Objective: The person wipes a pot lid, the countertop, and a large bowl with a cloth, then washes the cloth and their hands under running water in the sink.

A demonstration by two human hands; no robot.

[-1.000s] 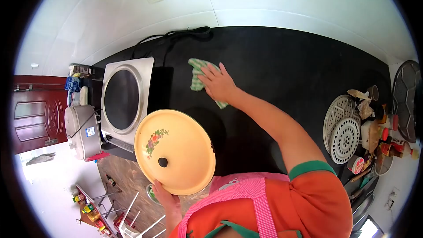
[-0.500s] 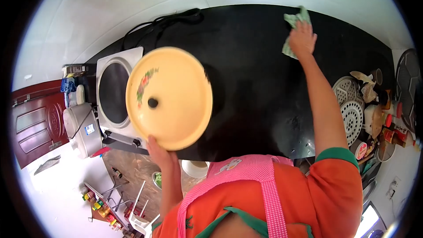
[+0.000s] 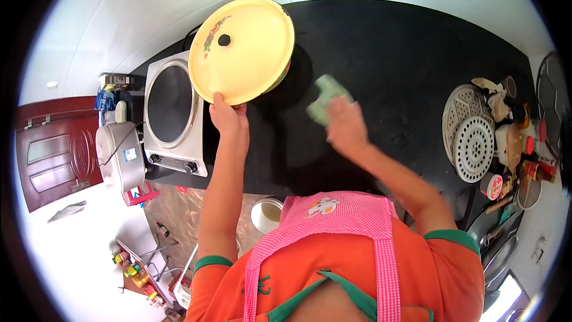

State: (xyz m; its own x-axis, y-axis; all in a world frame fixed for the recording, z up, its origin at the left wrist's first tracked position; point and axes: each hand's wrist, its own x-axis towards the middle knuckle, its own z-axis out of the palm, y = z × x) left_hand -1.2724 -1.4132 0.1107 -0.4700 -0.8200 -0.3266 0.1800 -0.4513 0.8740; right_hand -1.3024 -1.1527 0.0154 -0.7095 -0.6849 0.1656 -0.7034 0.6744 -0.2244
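Note:
My left hand (image 3: 228, 116) grips the near edge of a yellow enamel pot (image 3: 279, 83), thumb on top of its lid (image 3: 250, 65) and fingers underneath. The round lid has a black knob and a floral print; only a sliver of the pot's side shows beneath it. Under my right hand (image 3: 347, 125) is a pale green cloth (image 3: 325, 98), bunched against the black countertop (image 3: 381, 53). Hand and cloth are blurred by motion, but the fingers are closed over the cloth.
Left of the pot stands an electric cooktop (image 3: 168, 107), with a rice cooker (image 3: 121, 155) beyond it. Perforated steamer plates (image 3: 474, 148), jars and a red-and-white tub (image 3: 491, 185) crowd the counter's right end. A white bucket (image 3: 266, 214) stands below the front edge.
The pot has moved away from me, toward the wall, in my left hand. My right hand has swept the cloth from the far right back toward the middle of the counter.

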